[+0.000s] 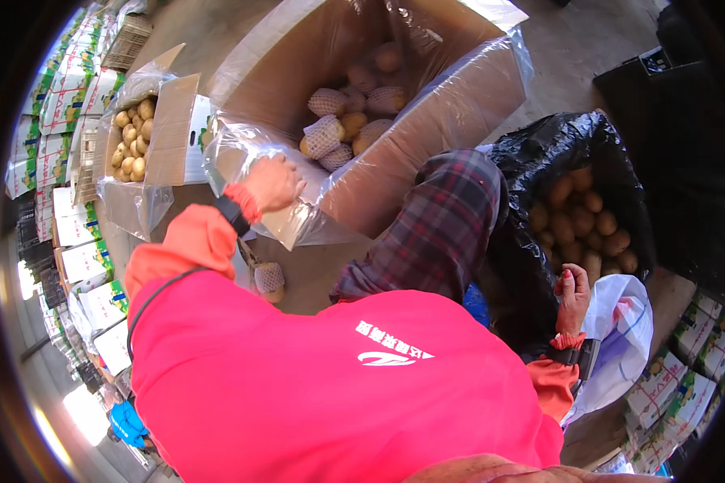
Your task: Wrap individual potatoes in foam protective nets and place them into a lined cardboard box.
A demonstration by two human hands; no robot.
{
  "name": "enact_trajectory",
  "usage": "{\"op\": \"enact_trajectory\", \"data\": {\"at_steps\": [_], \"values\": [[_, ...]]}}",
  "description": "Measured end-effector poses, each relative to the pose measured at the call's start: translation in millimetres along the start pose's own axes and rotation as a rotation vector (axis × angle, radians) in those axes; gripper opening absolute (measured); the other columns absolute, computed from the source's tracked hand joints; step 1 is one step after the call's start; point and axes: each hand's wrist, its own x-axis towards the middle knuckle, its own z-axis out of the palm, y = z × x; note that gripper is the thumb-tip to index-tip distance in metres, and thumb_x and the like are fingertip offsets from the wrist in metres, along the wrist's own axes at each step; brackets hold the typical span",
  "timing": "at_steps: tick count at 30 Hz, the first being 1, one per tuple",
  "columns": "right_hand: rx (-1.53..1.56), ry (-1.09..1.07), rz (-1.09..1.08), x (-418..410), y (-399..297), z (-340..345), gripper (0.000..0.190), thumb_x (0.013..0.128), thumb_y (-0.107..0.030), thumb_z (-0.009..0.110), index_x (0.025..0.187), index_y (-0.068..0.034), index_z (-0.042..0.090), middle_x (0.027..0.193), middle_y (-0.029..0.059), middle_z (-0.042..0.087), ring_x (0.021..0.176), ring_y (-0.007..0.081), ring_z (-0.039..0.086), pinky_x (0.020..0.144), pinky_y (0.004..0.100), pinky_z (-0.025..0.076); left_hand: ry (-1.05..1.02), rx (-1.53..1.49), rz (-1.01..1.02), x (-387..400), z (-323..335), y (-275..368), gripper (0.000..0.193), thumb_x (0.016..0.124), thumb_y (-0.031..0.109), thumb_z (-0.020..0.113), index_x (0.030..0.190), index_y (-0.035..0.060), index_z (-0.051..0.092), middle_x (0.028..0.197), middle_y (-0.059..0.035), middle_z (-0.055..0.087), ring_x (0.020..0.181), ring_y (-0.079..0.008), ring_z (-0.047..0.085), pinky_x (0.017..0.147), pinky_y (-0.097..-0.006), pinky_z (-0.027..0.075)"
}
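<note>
A large cardboard box (362, 187) lined with clear plastic stands open before me. Several potatoes (354, 125) lie inside it, many wrapped in white foam net sleeves (324, 136). My left hand (276, 183) is over the box's near left flap, its fingers bent; whether it grips the plastic is unclear. On my right, a container lined with a black plastic bag (544, 142) holds loose potatoes (582, 222). My right hand (574, 296) is at that container's near edge, beside a white bag (622, 338), fingers partly curled, with no potato visible in it.
A smaller cardboard box (172, 130) of bare potatoes stands at the left. One net-sleeved potato (269, 280) is on the floor below my left forearm. Printed cartons (66, 102) are stacked along the left, with more (658, 386) at the lower right. Black containers (676, 151) stand far right.
</note>
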Motion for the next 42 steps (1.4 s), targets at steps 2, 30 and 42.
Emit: {"op": "enact_trajectory", "data": {"at_steps": [2,30,42], "values": [[-0.015,-0.007,0.017,5,4,5,0.012,0.087,-0.014,0.05,0.095,-0.005,0.055,0.068,-0.0026,0.048,0.059,0.004,0.043,0.053,0.0173,0.036,0.217,-0.126,0.081,-8,5,4,0.032,0.076,0.033,0.046,0.073,0.0067,0.064,0.079,-0.0133,0.062,0.078,-0.0302,0.058,0.068,-0.0416,0.047],[-0.224,0.013,0.298,33,13,5,0.011,0.087,-0.012,0.048,0.091,-0.004,0.055,0.069,-0.0013,0.049,0.059,0.0056,0.045,0.053,0.0191,0.038,-0.307,-0.243,-0.447,294,171,-133,0.044,0.069,0.04,0.06,0.096,0.0049,0.061,0.094,-0.0149,0.061,0.087,-0.0284,0.06,0.076,-0.0377,0.047],[-0.534,0.381,0.158,-19,9,-107,0.013,0.083,-0.009,0.049,0.091,-0.002,0.057,0.068,0.0016,0.052,0.06,0.0088,0.048,0.057,0.0225,0.04,-0.377,-0.122,-0.222,264,182,-94,0.025,0.077,0.026,0.053,0.085,0.0026,0.06,0.083,-0.016,0.061,0.078,-0.027,0.06,0.07,-0.0369,0.046]]}}
